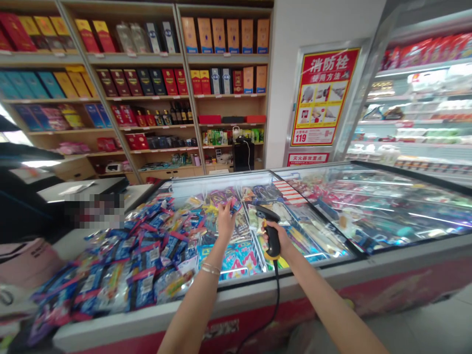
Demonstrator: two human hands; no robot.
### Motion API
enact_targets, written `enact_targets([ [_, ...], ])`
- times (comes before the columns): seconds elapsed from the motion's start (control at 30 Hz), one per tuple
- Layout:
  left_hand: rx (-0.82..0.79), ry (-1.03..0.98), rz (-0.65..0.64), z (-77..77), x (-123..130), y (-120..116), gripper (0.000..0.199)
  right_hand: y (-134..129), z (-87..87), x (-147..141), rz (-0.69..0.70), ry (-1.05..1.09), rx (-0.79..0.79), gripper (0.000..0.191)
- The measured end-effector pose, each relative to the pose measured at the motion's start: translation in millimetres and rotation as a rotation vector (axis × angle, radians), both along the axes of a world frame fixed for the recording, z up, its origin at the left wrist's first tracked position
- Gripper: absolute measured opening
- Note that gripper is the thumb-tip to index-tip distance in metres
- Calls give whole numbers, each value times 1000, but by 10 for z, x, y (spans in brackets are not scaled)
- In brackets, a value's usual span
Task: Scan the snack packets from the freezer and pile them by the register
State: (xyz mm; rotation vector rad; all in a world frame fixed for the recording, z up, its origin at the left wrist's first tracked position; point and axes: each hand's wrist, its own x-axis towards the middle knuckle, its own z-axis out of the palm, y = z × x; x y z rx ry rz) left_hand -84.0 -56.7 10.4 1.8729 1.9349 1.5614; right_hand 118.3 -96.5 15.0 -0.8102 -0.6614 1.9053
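Note:
My left hand (225,220), a bracelet on its wrist, pinches a small pink-and-blue packet (236,207) above the chest freezer (254,291). To its right, my right hand (283,242) is wrapped round the grip of a black-and-yellow barcode scanner (272,236). The scanner's head points left, towards the packet, and its cord (277,290) hangs down over the freezer's front. A large heap of blue-and-pink packets (149,253) covers the freezer's left part. Below my hands, frozen treats in colourful wrappers (236,258) show inside the freezer.
Another glass-topped freezer section (379,196) extends right. At left are a counter (83,189), a pink bag (29,263) and a dark shape at the edge. Shelves of boxed goods (143,82) line the back wall; a lit refrigerated display (420,98) stands at right.

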Motion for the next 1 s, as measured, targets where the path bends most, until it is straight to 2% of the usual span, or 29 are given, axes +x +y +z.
enact_targets([
  [0.1,35,-30,94,237,-79,-117,57,-22,46,-51,-6,-11,18,17],
  [0.2,62,-21,177,547,-378,-307,65,-26,72,-220,-26,15,65,17],
  [0.33,115,-1,312,880,-1137,-626,72,-28,87,-648,51,71,143,19],
  [0.43,122,-13,445,973,-1777,-833,74,-45,78,-1036,127,107,192,21],
  [0.5,78,-39,518,955,-2106,-939,77,-67,58,-1276,178,124,212,21],
  [0.57,1,-31,589,886,-2303,-1026,76,-91,23,-1475,217,141,218,20],
  [0.7,-55,165,887,654,-2361,-1167,64,-115,-69,-1702,304,131,204,20],
  [0.77,-47,260,983,530,-2325,-1212,57,-113,-111,-1731,330,106,194,20],
  [0.9,-133,319,947,345,-2310,-1231,59,-100,-183,-1713,334,88,191,20],
  [1.0,-153,340,936,283,-2333,-1207,60,-83,-242,-1701,330,80,197,22],
])
